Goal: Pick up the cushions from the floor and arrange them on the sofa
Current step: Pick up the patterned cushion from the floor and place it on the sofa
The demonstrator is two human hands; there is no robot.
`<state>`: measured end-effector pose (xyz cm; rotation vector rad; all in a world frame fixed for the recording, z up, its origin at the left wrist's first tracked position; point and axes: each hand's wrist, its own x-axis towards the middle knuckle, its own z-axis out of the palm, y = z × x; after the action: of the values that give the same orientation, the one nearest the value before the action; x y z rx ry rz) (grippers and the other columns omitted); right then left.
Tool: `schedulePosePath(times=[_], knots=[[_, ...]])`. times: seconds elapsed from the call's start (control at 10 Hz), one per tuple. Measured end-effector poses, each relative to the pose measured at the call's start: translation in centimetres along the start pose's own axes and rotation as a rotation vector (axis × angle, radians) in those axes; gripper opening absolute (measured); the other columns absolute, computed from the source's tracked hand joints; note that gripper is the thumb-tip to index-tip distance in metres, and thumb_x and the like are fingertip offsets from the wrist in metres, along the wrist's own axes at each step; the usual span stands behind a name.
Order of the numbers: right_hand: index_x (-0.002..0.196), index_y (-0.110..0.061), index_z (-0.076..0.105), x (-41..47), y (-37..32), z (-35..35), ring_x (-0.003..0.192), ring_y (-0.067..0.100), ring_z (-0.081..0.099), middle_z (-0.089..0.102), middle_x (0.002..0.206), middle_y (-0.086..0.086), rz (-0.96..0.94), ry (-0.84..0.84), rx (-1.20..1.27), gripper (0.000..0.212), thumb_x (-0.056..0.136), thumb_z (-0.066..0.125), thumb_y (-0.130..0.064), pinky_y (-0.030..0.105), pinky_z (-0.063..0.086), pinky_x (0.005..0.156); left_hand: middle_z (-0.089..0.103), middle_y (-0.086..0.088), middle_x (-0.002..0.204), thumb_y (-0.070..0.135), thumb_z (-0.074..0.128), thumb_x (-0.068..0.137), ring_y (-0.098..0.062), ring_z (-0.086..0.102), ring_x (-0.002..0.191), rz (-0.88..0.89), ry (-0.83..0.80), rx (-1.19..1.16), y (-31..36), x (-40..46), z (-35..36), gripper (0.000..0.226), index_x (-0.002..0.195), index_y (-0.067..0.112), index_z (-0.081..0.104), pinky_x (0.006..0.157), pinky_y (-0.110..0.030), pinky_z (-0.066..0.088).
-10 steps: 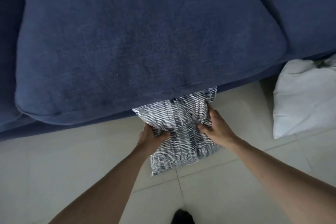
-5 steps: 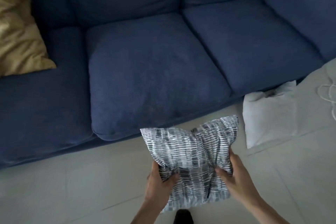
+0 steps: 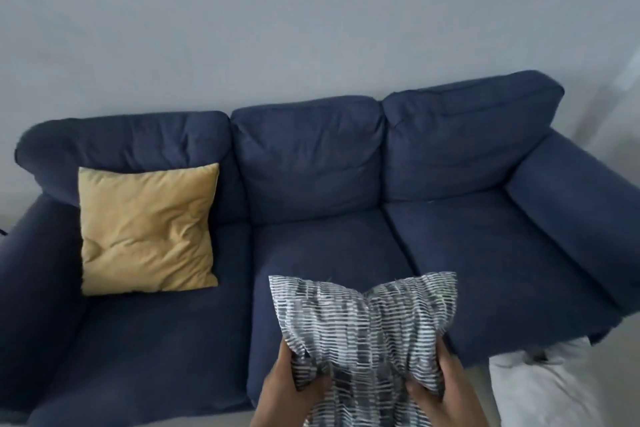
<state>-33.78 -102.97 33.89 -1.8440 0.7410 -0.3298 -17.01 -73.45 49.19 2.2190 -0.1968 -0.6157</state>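
Observation:
Both hands hold a grey-and-white striped cushion (image 3: 363, 329) in the air in front of the middle seat of the dark blue three-seat sofa (image 3: 332, 163). My left hand (image 3: 287, 392) grips its lower left side and my right hand (image 3: 446, 395) grips its lower right side. A mustard-yellow cushion (image 3: 145, 229) leans upright against the sofa's left backrest. A white cushion (image 3: 540, 388) lies on the floor at the sofa's right front corner, partly cut off by the frame.
A plain grey wall (image 3: 277, 28) rises behind the sofa. Pale floor (image 3: 620, 184) shows to the right of the sofa's right armrest. The middle and right seats carry nothing.
The striped cushion came up off the floor from under the sofa's front edge to seat height. My view rose from the floor to the whole sofa.

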Motion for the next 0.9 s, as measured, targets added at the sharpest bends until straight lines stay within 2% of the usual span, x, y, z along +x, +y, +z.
schedulePosePath(times=[0.1, 0.2, 0.3, 0.4, 0.5, 0.6, 0.7, 0.9], knots=[[0.165, -0.035, 0.02, 4.8, -12.5, -0.4, 0.135, 0.002, 0.043, 0.045, 0.144, -0.015, -0.084, -0.111, -0.107, 0.11, 0.083, 0.092, -0.038, -0.001, 0.024, 0.109, 0.066, 0.025, 0.13, 0.047, 0.087, 0.084, -0.007, 0.068, 0.112, -0.018, -0.155, -0.074, 4.0, 4.2, -2.3, 0.094, 0.148, 0.059, 0.02, 0.096, -0.031, 0.057], [0.173, -0.038, 0.012, 10.6, -17.1, 0.5, 0.145, 0.004, 0.041, 0.04, 0.152, -0.021, -0.128, -0.196, -0.212, 0.106, 0.093, 0.08, -0.05, 0.023, 0.035, 0.114, 0.067, 0.025, 0.128, 0.044, 0.085, 0.088, -0.006, 0.068, 0.112, 0.131, -0.068, -0.139, 6.8, 11.5, -4.3, 0.082, 0.147, 0.054, 0.029, 0.092, -0.03, 0.057], [0.173, -0.04, 0.018, 17.1, -18.7, 3.0, 0.145, -0.001, 0.04, 0.042, 0.154, -0.024, -0.187, -0.201, -0.177, 0.106, 0.087, 0.073, -0.067, 0.032, 0.037, 0.12, 0.069, 0.027, 0.121, 0.039, 0.087, 0.087, -0.001, 0.068, 0.11, 0.156, -0.02, -0.126, 6.9, 17.4, -5.4, 0.079, 0.147, 0.047, 0.036, 0.082, -0.02, 0.055], [0.173, -0.038, 0.019, 23.5, -19.2, 5.6, 0.146, 0.003, 0.038, 0.041, 0.155, -0.018, -0.195, -0.223, -0.189, 0.102, 0.092, 0.08, -0.05, 0.034, 0.035, 0.122, 0.066, 0.029, 0.12, 0.042, 0.088, 0.085, 0.008, 0.062, 0.105, 0.185, 0.0, -0.104, 7.0, 24.7, -6.2, 0.083, 0.151, 0.04, 0.037, 0.08, -0.015, 0.048], [0.173, -0.038, 0.014, 30.6, -18.2, 8.4, 0.144, 0.003, 0.035, 0.037, 0.153, -0.014, -0.201, -0.245, -0.22, 0.103, 0.096, 0.082, -0.038, 0.03, 0.031, 0.121, 0.066, 0.027, 0.121, 0.044, 0.089, 0.083, 0.006, 0.062, 0.106, 0.178, 0.0, -0.082, 6.4, 32.0, -6.5, 0.087, 0.153, 0.039, 0.036, 0.082, -0.017, 0.048], [0.174, -0.036, 0.009, 36.7, -17.0, 11.0, 0.141, 0.004, 0.034, 0.035, 0.151, -0.011, -0.204, -0.271, -0.225, 0.111, 0.093, 0.084, -0.037, 0.031, 0.03, 0.122, 0.067, 0.02, 0.125, 0.044, 0.091, 0.08, -0.009, 0.067, 0.115, 0.163, 0.001, -0.061, 5.9, 39.2, -6.6, 0.092, 0.154, 0.036, 0.037, 0.094, -0.031, 0.053], [0.174, -0.037, 0.008, 41.8, -15.4, 13.3, 0.137, 0.007, 0.037, 0.038, 0.147, -0.008, -0.178, -0.304, -0.25, 0.115, 0.09, 0.087, -0.033, 0.032, 0.031, 0.121, 0.069, 0.017, 0.128, 0.042, 0.095, 0.075, -0.013, 0.067, 0.118, 0.168, 0.017, -0.058, 5.4, 45.2, -6.4, 0.097, 0.153, 0.036, 0.037, 0.104, -0.038, 0.053], [0.173, -0.04, 0.006, 48.5, -12.7, 16.6, 0.127, 0.013, 0.047, 0.043, 0.142, 0.001, -0.17, -0.298, -0.306, 0.11, 0.095, 0.08, -0.02, 0.031, 0.04, 0.112, 0.069, 0.018, 0.13, 0.037, 0.102, 0.065, -0.012, 0.068, 0.121, 0.163, 0.018, -0.086, 3.3, 53.2, -5.5, 0.115, 0.155, 0.039, 0.031, 0.109, -0.046, 0.054]])
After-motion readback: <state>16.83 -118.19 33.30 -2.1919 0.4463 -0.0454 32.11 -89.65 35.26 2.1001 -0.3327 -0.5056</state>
